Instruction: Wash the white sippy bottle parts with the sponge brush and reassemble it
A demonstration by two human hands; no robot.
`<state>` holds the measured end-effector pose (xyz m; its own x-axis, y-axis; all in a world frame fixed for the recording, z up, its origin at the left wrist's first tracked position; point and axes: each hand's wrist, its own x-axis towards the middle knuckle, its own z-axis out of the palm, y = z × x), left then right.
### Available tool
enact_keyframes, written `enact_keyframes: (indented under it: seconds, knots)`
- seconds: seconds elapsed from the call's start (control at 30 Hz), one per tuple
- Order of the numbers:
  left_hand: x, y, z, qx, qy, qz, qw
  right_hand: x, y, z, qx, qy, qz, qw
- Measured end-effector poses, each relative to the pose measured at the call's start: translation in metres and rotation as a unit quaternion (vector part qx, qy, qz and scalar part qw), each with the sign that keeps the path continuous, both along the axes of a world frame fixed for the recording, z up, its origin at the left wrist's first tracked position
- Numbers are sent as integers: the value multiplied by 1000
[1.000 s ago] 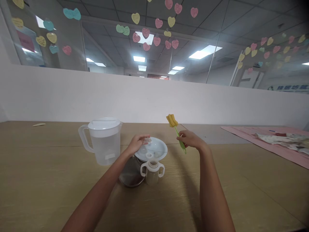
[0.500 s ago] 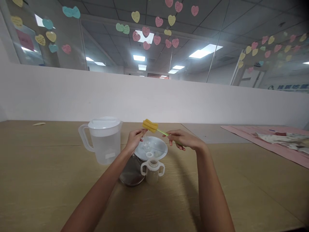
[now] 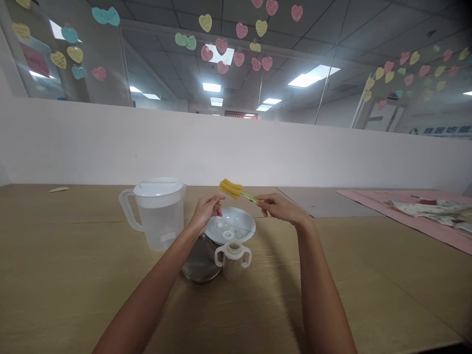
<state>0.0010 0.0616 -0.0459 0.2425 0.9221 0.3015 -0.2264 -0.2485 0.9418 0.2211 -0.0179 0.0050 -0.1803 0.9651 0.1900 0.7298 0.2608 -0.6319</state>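
Note:
A bottle brush point(image 3: 231, 188) with a yellow sponge head and a thin green handle is held up over the white bowl point(image 3: 249, 227). My right hand point(image 3: 278, 207) is closed around its handle. My left hand point(image 3: 207, 211) is pinched just left of and below the sponge, its fingertips near a faint clear edge that I cannot make out. Some water and small pale pieces show in the bowl. In front of it stands a clear baby bottle point(image 3: 233, 265) with two white handles and an open top. A white ring point(image 3: 227, 235) sits between bottle and bowl.
A lidded plastic pitcher point(image 3: 162, 216) stands at the left. Partly behind my left forearm is a round metal tray point(image 3: 201, 265). A pink cloth point(image 3: 365, 204) with crumpled fabric point(image 3: 431, 211) lies far right. A white wall point(image 3: 236, 147) borders the table's back.
The brush has risen a little and its handle lies slightly flatter. My right hand has shifted a little left and up with it. My left hand stays close to the sponge.

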Motion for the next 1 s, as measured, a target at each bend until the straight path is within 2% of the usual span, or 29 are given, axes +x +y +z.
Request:
enact_keyframes:
  seconds: [0.07,0.13,0.23,0.33,0.4,0.6,0.77,1.0]
  knots:
    - [0,-3,3,1,-1,3,1000,3,3,-2,36,-34,-59,997]
    - [1,-5,5,3,-3,6,1000,6,3,-3,59,-24,-82,995]
    - [2,-7,6,13,11,12,1000,7,-2,-1,55,38,-20,998]
    - [2,-7,5,26,38,40,998,3,-4,1,18,29,47,998]
    - [2,-5,2,33,45,66,996,0,-3,0,22,0,50,999]
    - [-5,6,-2,60,58,144,986,-9,-5,5,84,-38,-5,996]
    - [-13,11,2,81,88,217,969,-20,-7,6,93,-23,49,994]
    - [-13,15,-1,115,122,248,954,-27,0,2,161,-68,-51,983]
